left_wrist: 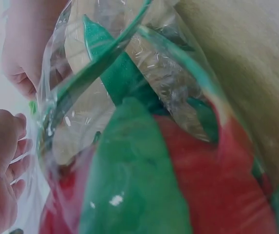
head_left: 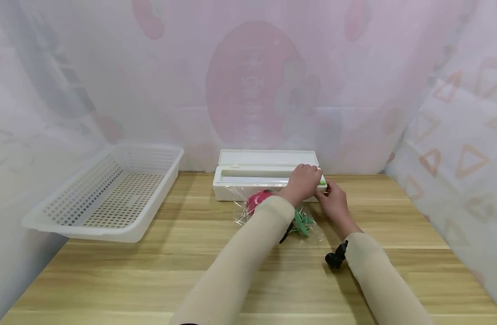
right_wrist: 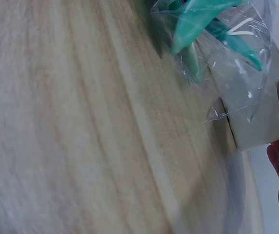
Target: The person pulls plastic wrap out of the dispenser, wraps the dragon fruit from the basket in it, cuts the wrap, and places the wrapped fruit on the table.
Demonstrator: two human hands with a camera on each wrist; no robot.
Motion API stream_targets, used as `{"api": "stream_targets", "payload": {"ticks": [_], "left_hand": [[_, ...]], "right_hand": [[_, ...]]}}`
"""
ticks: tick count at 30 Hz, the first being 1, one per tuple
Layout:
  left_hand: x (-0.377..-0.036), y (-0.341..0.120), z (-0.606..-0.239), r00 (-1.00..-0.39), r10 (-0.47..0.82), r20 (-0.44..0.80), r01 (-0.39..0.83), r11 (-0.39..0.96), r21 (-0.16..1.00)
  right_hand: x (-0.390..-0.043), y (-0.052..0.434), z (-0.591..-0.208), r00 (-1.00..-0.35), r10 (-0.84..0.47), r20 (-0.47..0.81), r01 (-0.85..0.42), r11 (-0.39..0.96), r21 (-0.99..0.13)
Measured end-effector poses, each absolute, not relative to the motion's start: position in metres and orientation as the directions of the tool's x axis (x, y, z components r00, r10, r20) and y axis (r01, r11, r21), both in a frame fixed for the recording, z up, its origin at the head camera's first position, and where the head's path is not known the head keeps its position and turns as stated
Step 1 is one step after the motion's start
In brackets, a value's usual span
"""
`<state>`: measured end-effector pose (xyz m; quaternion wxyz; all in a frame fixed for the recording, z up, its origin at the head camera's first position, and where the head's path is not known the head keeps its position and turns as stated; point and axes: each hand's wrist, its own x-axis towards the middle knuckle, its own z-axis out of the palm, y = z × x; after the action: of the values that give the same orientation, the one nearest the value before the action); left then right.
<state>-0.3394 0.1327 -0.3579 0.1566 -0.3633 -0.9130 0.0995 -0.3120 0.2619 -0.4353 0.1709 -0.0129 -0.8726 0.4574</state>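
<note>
A white cling film dispenser box (head_left: 226, 193) stands at the table's back, its lid (head_left: 269, 157) raised behind it. My left hand (head_left: 301, 183) rests over the right part of its top; what its bent fingers touch is hidden. My right hand (head_left: 335, 203) grips the box's right end, thumb on the front face, fingers round the side. Between the hands shows a small green piece (head_left: 323, 183). Before the box lies a red object with pointed green leaf-like parts (left_wrist: 134, 165), loosely wrapped in clear film (right_wrist: 246, 92). My left forearm partly covers it in the head view.
A white perforated plastic basket (head_left: 159, 198) stands on the left of the wooden table (head_left: 183, 262). A pale printed curtain (head_left: 183, 113) hangs close behind the box and along both sides. Black wrist cameras (head_left: 335, 258) stick out under the sleeves.
</note>
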Motion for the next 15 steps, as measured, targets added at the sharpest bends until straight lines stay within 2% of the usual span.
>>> {"api": "stream_targets", "payload": {"ticks": [15], "left_hand": [[-0.3392, 0.1433, -0.3660, -0.723, 0.663, 0.197, 0.621, 0.747, -0.237]], "right_hand": [[-0.3083, 0.2645, -0.4310, -0.935, 0.169, 0.313, -0.154, 0.600, -0.785]]}}
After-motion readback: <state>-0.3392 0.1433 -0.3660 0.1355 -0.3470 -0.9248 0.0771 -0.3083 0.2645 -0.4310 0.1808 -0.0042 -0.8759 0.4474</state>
